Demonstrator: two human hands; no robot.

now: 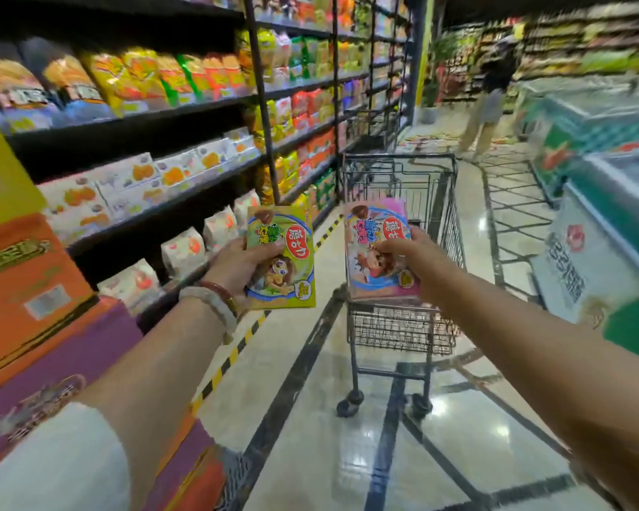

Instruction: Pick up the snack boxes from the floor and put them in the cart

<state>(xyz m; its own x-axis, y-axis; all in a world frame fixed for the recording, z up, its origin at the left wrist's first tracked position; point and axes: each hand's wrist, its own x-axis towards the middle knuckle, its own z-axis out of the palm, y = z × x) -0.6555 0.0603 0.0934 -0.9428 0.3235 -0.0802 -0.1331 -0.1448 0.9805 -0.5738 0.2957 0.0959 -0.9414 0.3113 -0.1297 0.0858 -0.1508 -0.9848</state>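
The left hand [237, 267] grips a green snack box [283, 258], the right hand [406, 252] a pink snack box [379, 252], before the cart [403, 178].

Green snack box [281, 258] and pink snack box [379, 252] held upright before wire cart [399, 326].

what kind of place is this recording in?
A supermarket aisle, almost certainly: stocked snack shelves on the left, a wire shopping cart ahead, and chest freezers on the right.
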